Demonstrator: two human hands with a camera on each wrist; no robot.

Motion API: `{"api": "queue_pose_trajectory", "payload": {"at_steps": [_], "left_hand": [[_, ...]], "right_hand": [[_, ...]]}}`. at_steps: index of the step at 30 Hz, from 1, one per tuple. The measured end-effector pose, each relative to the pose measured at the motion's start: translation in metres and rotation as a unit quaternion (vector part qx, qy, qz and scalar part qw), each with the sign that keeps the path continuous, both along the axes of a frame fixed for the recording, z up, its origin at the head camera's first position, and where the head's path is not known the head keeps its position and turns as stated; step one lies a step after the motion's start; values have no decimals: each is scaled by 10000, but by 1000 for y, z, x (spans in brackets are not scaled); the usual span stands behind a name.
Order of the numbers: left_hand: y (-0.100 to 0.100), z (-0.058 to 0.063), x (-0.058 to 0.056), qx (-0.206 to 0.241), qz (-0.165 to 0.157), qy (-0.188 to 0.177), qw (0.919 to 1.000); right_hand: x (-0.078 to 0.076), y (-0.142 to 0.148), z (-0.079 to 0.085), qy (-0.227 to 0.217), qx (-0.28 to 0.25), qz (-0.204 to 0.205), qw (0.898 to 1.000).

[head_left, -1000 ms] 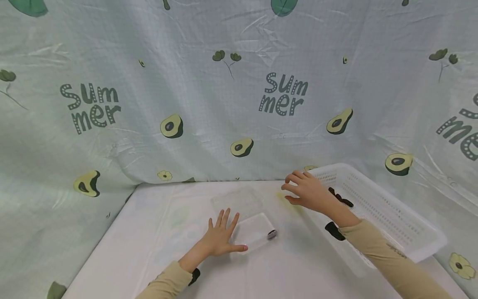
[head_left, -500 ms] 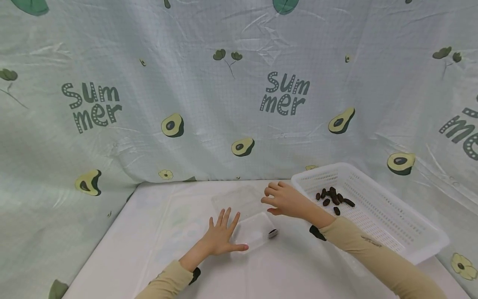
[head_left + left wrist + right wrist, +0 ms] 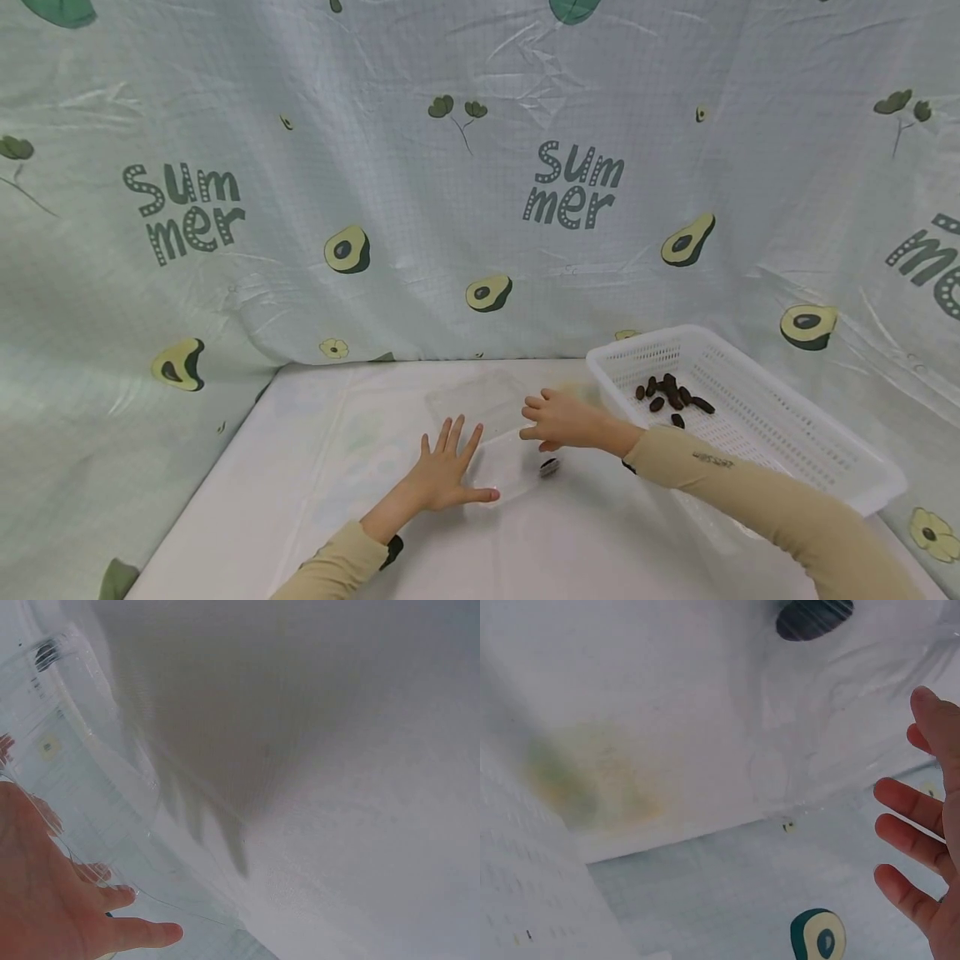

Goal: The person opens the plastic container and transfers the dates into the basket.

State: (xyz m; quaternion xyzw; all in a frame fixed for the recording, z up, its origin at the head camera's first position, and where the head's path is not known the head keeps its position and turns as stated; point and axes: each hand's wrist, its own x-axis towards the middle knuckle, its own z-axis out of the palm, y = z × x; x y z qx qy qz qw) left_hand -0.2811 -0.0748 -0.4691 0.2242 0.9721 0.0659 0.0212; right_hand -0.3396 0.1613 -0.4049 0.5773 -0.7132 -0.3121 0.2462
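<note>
A clear plastic box (image 3: 504, 473) lies on the white table, its hinged-looking lid (image 3: 476, 403) spread flat behind it. One dark oval piece, date-like (image 3: 549, 467), sits at the box's right end. My left hand (image 3: 444, 477) rests with spread fingers at the box's left edge; the left wrist view shows those fingers against the clear wall. Over the box's right rear corner hovers my right hand (image 3: 564, 419), fingers loosely bent. In the right wrist view its thumb (image 3: 930, 709) and index finger lie close together, and I see nothing held there.
To the right stands a white perforated basket (image 3: 780, 400) with several dark brown date-like pieces (image 3: 672, 394) at its far left end. A pale printed curtain (image 3: 420, 208) hangs behind the table and down both sides.
My right hand has moved left and down from beside the basket to over the box, uncovering the dark pieces in the basket. My left hand and the box have stayed put.
</note>
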Motion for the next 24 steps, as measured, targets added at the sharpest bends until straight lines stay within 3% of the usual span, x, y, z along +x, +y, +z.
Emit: {"api": "queue_pose_trajectory", "payload": {"at_steps": [7,14,24], "left_hand": [[0,1,1,3,1,20,10000],[0,3,2,-28,9,13,10000],[2,5,5,-15,2,3,10000]], "right_hand": [[-2,-2,-11,-174,612,-132,9979],[-4,-6,-20,-50,1052,-234,9942],[-10,-7,-34,-134,1139,-256,9931]]}}
